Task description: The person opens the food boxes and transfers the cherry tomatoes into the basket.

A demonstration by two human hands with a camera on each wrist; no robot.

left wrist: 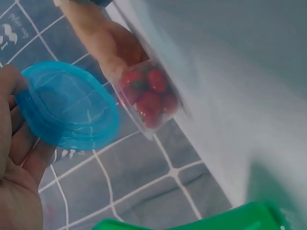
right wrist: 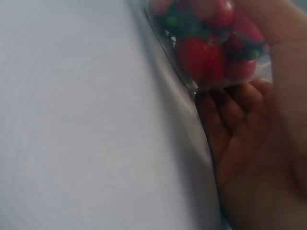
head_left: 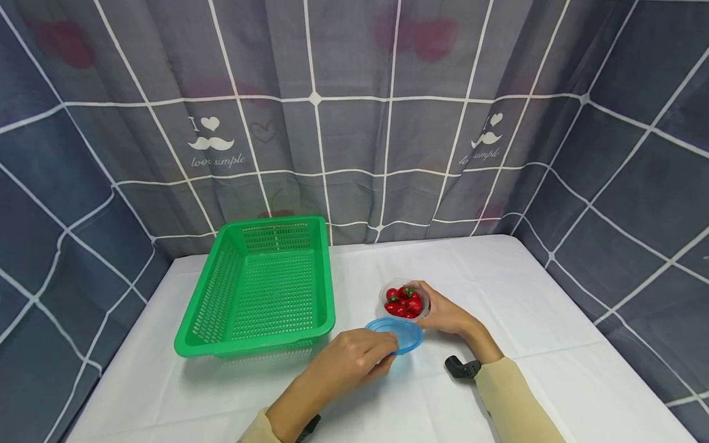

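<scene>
"What does the head view show?"

"The left hand (head_left: 354, 357) pinches a round, translucent blue lid (head_left: 408, 335); the right hand (head_left: 447, 314) grips a clear plastic tub (head_left: 383, 296) of glossy red tomatoes (head_left: 403, 303), right of a perforated green basket (head_left: 255, 343) on white cloth (head_left: 454, 264)."

"Left wrist?"

"The lid's stepped rim, held at its left edge."

"Right wrist?"

"The right hand holds the tub's thin wall; green stems (right wrist: 175, 21) show."
</scene>
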